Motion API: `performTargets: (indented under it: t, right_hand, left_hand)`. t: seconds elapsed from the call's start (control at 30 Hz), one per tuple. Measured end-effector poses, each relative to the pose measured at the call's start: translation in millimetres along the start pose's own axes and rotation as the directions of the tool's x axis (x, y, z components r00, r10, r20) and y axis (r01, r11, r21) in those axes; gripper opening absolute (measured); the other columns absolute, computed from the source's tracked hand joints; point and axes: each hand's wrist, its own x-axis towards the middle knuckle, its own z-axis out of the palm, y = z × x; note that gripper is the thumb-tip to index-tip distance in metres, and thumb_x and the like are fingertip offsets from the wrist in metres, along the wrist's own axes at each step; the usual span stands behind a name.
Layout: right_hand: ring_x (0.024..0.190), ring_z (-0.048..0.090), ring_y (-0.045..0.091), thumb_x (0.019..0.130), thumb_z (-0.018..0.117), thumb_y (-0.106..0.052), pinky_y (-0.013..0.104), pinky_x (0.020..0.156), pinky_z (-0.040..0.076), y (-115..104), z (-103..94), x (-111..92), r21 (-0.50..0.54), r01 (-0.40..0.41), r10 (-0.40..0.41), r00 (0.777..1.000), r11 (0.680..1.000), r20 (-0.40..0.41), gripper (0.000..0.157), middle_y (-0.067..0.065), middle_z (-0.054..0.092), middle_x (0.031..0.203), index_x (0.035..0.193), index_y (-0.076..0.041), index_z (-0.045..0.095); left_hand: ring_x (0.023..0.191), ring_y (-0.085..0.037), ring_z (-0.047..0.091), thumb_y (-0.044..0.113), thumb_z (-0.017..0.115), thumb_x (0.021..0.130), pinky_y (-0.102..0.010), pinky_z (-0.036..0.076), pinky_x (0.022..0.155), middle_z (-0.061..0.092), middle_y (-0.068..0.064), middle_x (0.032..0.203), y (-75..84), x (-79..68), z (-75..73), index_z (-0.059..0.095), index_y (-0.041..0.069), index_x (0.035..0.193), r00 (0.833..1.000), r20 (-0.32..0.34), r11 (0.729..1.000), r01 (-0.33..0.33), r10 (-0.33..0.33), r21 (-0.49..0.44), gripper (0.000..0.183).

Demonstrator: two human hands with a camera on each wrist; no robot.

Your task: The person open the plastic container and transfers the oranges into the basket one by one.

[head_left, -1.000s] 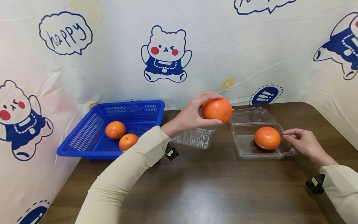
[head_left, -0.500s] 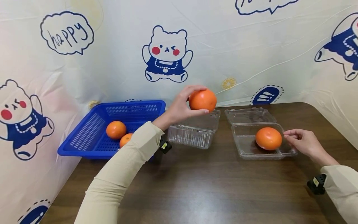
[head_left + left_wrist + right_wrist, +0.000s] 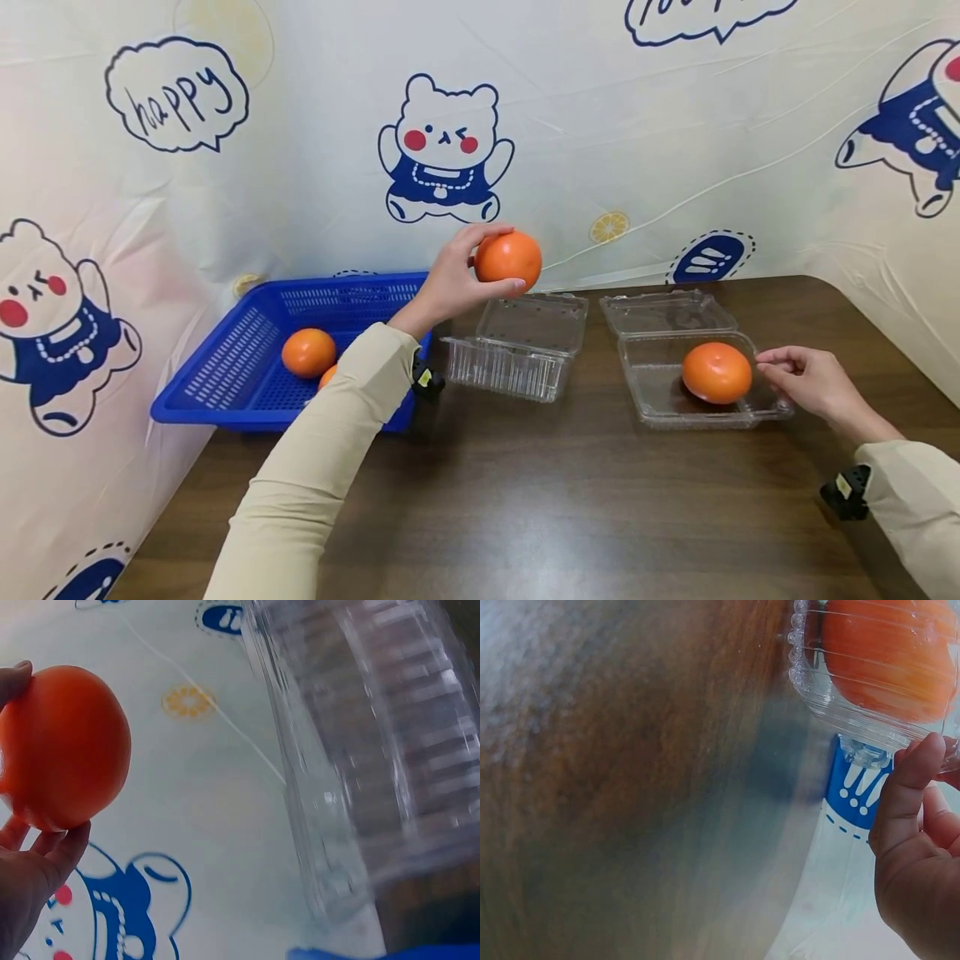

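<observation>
In the head view my left hand [image 3: 448, 282] grips an orange [image 3: 510, 262] between thumb and fingers, held in the air above the table's back edge. The same orange [image 3: 67, 746] fills the left side of the left wrist view. My right hand [image 3: 817, 385] pinches the right rim of an open clear plastic clamshell box [image 3: 693, 418]. Inside that box, toward its right side, sits another orange [image 3: 717, 372]. The right wrist view shows the thumb and fingers of my right hand [image 3: 919, 825] at the box's edge.
A blue slotted basket [image 3: 202, 412] stands at the left, with one orange [image 3: 308, 352] visible and a second partly behind the left sleeve. Between basket and box lies another open clear clamshell [image 3: 510, 368]. A printed cloth [image 3: 555, 125] hangs behind the brown table [image 3: 570, 500].
My left hand has carried its orange leftward and slightly up, away from the right-hand box and toward the basket. My right hand has stayed at the box rim.
</observation>
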Motion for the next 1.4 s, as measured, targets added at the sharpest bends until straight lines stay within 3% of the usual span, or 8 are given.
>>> performTargets:
  t: [0.33, 0.47, 0.53, 0.7, 1.03, 1.4]
  right_hand:
    - [0.051, 0.045, 0.015, 0.091, 0.048, -0.016, 0.025, 0.044, 0.042, 1.6, 0.9, 0.9, -0.006, -0.006, 0.006, 1.0, 1.0, 0.003, 0.031, 0.009, 0.05, 0.07, 0.106, 0.012, 0.051]
    - [0.051, 0.045, 0.015, 0.091, 0.049, -0.017, 0.025, 0.044, 0.043, 3.4, 0.9, 1.1, -0.002, -0.007, 0.007, 1.0, 1.0, 0.007, 0.032, 0.009, 0.05, 0.07, 0.106, 0.011, 0.05]
    - [0.05, 0.045, 0.015, 0.091, 0.049, -0.017, 0.025, 0.044, 0.042, 3.9, 0.7, 1.1, 0.0, -0.006, 0.006, 1.0, 1.0, 0.008, 0.032, 0.009, 0.049, 0.07, 0.106, 0.011, 0.05]
    - [0.049, 0.046, 0.014, 0.091, 0.049, -0.015, 0.025, 0.043, 0.042, 3.9, 1.3, 0.8, 0.01, 0.001, -0.001, 1.0, 1.0, 0.001, 0.03, 0.007, 0.05, 0.068, 0.105, 0.012, 0.051]
    - [0.049, 0.046, 0.014, 0.091, 0.049, -0.016, 0.025, 0.043, 0.042, 4.2, 1.1, 1.2, 0.018, 0.0, 0.0, 1.0, 1.0, -0.009, 0.031, 0.007, 0.049, 0.067, 0.105, 0.012, 0.051]
    - [0.048, 0.045, 0.014, 0.091, 0.049, -0.014, 0.025, 0.043, 0.042, 4.2, 2.3, 1.1, 0.018, 0.013, -0.013, 1.0, 1.0, -0.013, 0.03, 0.005, 0.049, 0.065, 0.104, 0.012, 0.052]
  left_hand:
    - [0.104, -0.019, 0.045, 0.027, 0.073, 0.073, -0.035, 0.044, 0.082, 0.043, -0.003, 0.123, -22.0, -5.8, -22.9, 0.048, 0.016, 0.125, 0.99, -0.043, 0.991, 0.133, -0.134, -0.02, 0.058]
    - [0.106, -0.026, 0.045, 0.019, 0.069, 0.076, -0.041, 0.043, 0.084, 0.041, -0.01, 0.126, -13.0, -12.8, -34.3, 0.045, 0.009, 0.126, 0.98, -0.044, 0.981, 0.194, -0.194, -0.014, 0.057]
    - [0.106, -0.028, 0.045, 0.02, 0.069, 0.076, -0.043, 0.042, 0.084, 0.041, -0.011, 0.127, -17.9, -14.2, -38.5, 0.044, 0.008, 0.127, 0.974, -0.046, 0.975, 0.222, -0.222, -0.006, 0.058]
    - [0.105, -0.023, 0.045, 0.032, 0.071, 0.074, -0.04, 0.043, 0.083, 0.041, -0.004, 0.127, -49.7, -15.5, -47.3, 0.044, 0.016, 0.129, 0.964, -0.075, 0.966, 0.256, -0.254, 0.026, 0.063]
    - [0.105, -0.024, 0.044, 0.035, 0.07, 0.074, -0.042, 0.042, 0.083, 0.043, -0.006, 0.125, -64.3, -28.6, -69.7, 0.043, 0.014, 0.129, 0.945, -0.112, 0.947, 0.315, -0.306, 0.07, 0.065]
    - [0.105, -0.028, 0.045, 0.035, 0.07, 0.074, -0.046, 0.04, 0.086, 0.044, -0.01, 0.125, -87.6, -40.5, -80.7, 0.042, 0.009, 0.129, 0.913, -0.124, 0.914, 0.4, -0.39, 0.073, 0.066]
